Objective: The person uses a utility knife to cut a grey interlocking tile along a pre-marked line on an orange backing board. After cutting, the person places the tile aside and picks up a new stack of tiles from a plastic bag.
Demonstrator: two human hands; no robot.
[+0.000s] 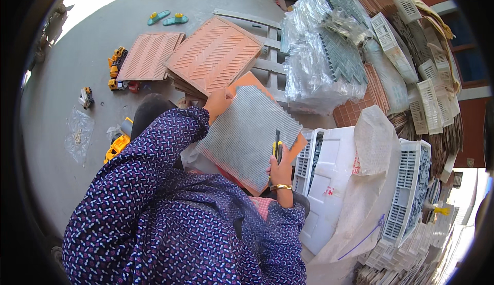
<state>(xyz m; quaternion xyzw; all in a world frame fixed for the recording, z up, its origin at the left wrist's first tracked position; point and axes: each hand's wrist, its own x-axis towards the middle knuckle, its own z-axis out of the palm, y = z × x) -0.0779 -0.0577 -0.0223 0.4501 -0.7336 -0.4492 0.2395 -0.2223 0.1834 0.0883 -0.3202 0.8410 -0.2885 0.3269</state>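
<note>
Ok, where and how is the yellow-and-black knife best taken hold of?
Probably by its yellow-and-black handle, from the near side, as the right hand has it: the narrow, dark blade end points away from that hand, over the gray textured sheet.

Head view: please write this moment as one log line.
left grip: at grey sheet edge | right grip: holds utility knife | grey sheet: over orange board

Free: grey floor (110,32), upper left. Blocked: herringbone panels (213,53) upper centre, wrapped stack (314,71) upper right, white box (321,213) right, utility knife (278,145) centre.
</note>
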